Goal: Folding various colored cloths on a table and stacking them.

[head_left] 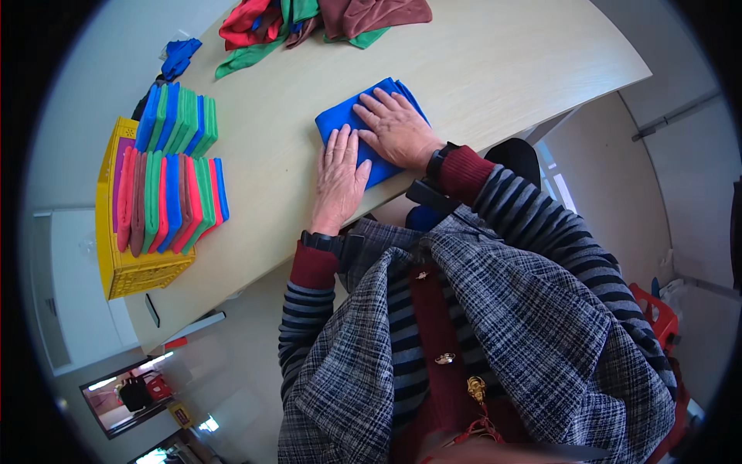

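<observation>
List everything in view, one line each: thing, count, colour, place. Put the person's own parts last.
folded blue cloth: one, blue, on the table near its front edge, under both hands
table: one, light wood
yellow crate: one, yellow, at the table's left end
folded cloths in the crate: two rows, count unclear, blue, green, red, pink and brown, standing on edge
loose cloth pile: count unclear, red, green and brown, at the table's far edge
small blue cloth: one, blue, far left past the crate
red stool: one, red, on the floor at right
left hand: flat on the blue cloth
right hand: flat on the blue cloth
</observation>
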`<state>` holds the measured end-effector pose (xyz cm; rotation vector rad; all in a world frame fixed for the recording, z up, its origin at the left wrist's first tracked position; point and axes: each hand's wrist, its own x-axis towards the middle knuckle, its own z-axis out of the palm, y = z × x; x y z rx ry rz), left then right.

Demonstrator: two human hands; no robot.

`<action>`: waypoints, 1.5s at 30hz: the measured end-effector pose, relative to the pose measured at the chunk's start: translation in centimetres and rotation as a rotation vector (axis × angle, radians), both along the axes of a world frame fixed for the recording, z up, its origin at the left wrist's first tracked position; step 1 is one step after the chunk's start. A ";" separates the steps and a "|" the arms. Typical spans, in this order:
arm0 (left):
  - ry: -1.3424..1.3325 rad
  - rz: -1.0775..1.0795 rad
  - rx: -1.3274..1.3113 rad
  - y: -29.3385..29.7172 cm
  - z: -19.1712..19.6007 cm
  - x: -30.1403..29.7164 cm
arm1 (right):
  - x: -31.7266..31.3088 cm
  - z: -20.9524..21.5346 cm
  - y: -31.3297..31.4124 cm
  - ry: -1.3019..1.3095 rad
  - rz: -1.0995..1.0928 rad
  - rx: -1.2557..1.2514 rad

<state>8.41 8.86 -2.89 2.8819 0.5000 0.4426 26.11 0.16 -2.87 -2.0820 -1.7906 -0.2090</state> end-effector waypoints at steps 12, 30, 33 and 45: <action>-0.055 0.147 -0.246 1.5 1.9 -3.3 | 1.9 0.8 -1.9 -0.072 -0.140 -0.068; -0.144 0.217 -0.062 2.8 0.8 1.4 | 1.5 -0.1 0.6 0.052 -0.091 0.006; -0.241 0.167 -0.135 -1.9 3.1 -1.3 | 2.1 0.5 -0.9 0.069 -0.058 -0.011; -0.196 0.276 0.133 -4.9 0.5 -2.3 | 1.6 0.9 -5.9 0.145 0.290 0.070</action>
